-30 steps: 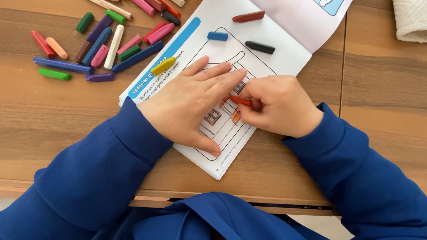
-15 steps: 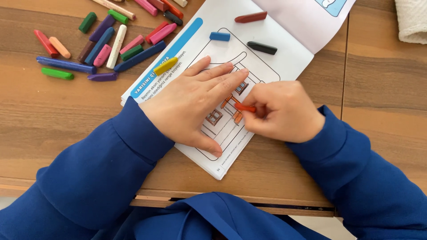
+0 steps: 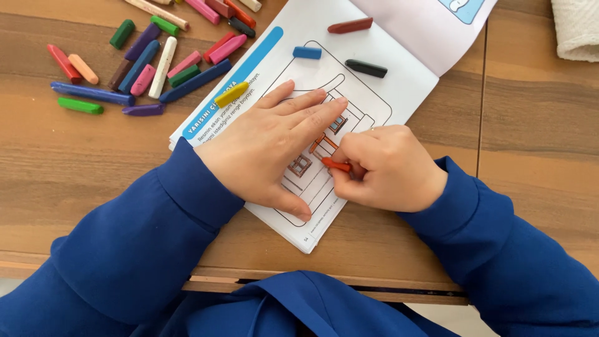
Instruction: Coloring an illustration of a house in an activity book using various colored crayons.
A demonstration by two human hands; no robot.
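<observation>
While the person leans over the wooden table [image 3: 93, 168], both hands sit on an open colouring book [image 3: 399, 81].

Left hand: the left hand [image 3: 265, 150] lies flat, fingers spread and pressed down on the printed page, covering the left part of the line drawing of a house [image 3: 324, 156].
Right hand: the right hand [image 3: 387, 168] is curled, pinching an orange-red crayon [image 3: 337, 165] between thumb and fingers; the tip touches the page just beside the small windows low in the drawing.
On the page: a yellow crayon [image 3: 231, 93] near the left hand's knuckles; a blue crayon [image 3: 307, 52], a black crayon [image 3: 365, 68] and a dark red crayon [image 3: 349, 25] lie loose higher up.
Off the page: a scatter of crayons [image 3: 140, 62] on the table to the upper left, well apart from both hands; a white cloth [image 3: 577, 28] at the upper right corner.
Risk, slip: judged likely if the flat hand eases off, since the book lies askew and could slide under the strokes.
Risk, overrun: the outlined cells are small, so a hard push may carry colour over the lines.
Risk, breakage: the crayon shows only a short stub beyond the fingers; heavy pressure could snap it.
Risk, rolling: the loose crayons on the page could roll if the page is jogged.
</observation>
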